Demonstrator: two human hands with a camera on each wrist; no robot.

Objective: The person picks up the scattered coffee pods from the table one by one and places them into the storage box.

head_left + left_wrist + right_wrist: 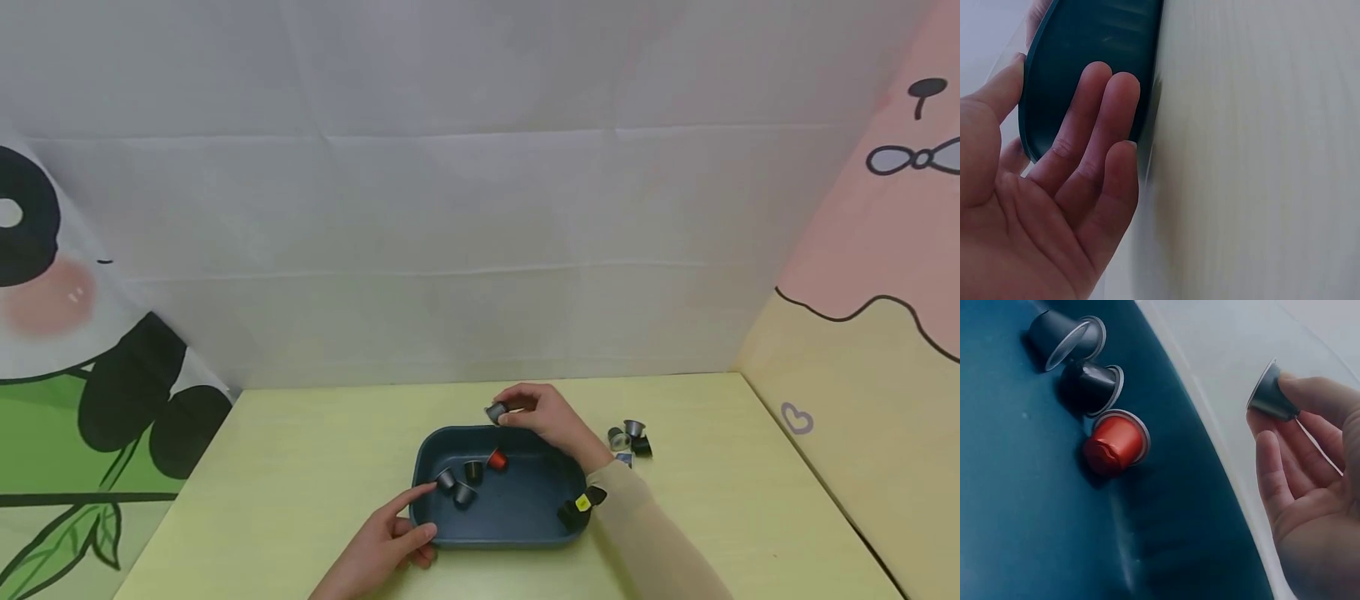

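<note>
While the right hand [551,417] pinches a grey capsule [497,412] between thumb and fingertips, it hovers over the far rim of the dark teal tray [525,512], at about 12 o'clock of the tray. Grip is narrow, closed on the capsule body, foil rim facing away from the palm in the right wrist view [1270,395]; held that way probably so it clears the rim and can go in or come out cleanly.

Left hand [386,542] sits at the tray's 7 o'clock corner: index finger stretched over the rim, other fingers flat against the outer wall, holding nothing. Left wrist view shows straight fingers [1094,134] pressed on the tray side, most likely to steady the tray so it doesn't slide on the worktop [300,467].

Inside the tray, near 10 to 11 o'clock of its centre: a red capsule [497,459], a black capsule [473,471] just beside it, and two grey ones [455,487] near the left index fingertip, all tipped on their sides. A black capsule with a yellow label [579,505] lies at the tray's 4 o'clock corner, against the right sleeve [645,533].

Outside the tray, at 3 o'clock of the right hand, a small cluster of loose capsules [630,437] on the worktop, close together, count unclear.
</note>
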